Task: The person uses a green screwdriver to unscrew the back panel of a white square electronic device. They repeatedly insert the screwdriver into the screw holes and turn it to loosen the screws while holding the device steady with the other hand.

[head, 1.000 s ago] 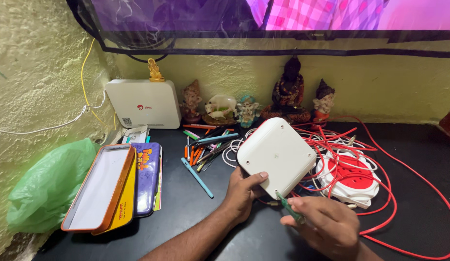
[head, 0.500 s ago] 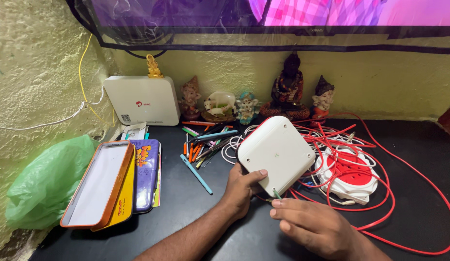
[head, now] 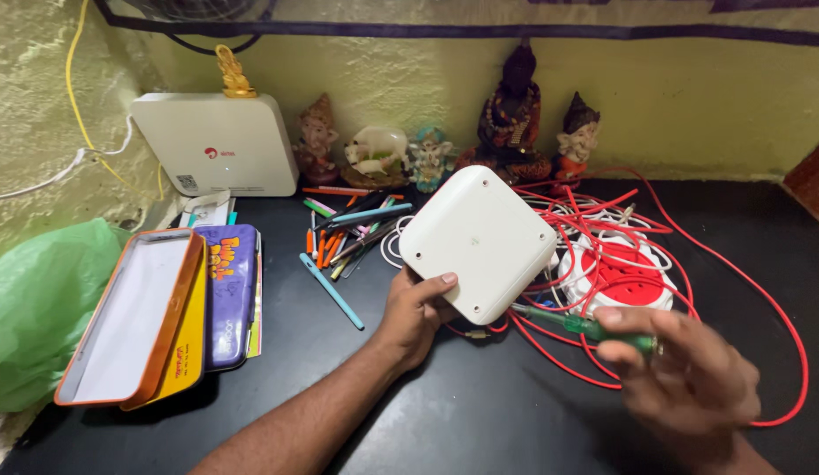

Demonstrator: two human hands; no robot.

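Observation:
My left hand (head: 415,314) grips the lower edge of a white square plastic box (head: 478,241) with rounded corners, tilted with its screw-holed back facing me. My right hand (head: 680,376) holds a green-handled screwdriver (head: 594,325), its tip pointing left toward the box's lower right edge. Behind the box lies a red and white round extension board (head: 617,278) among tangled red cable (head: 761,290) on the black table (head: 480,413).
Loose pens (head: 343,237) lie scattered left of the box. An open orange tin case (head: 132,317) and a purple case (head: 229,290) sit at left beside a green plastic bag (head: 31,308). A white router (head: 218,145) and small figurines (head: 513,114) line the wall.
My right hand has moved right and away from the box, drawing the green screwdriver into view. The view has tilted down and closer. My left hand keeps its grip.

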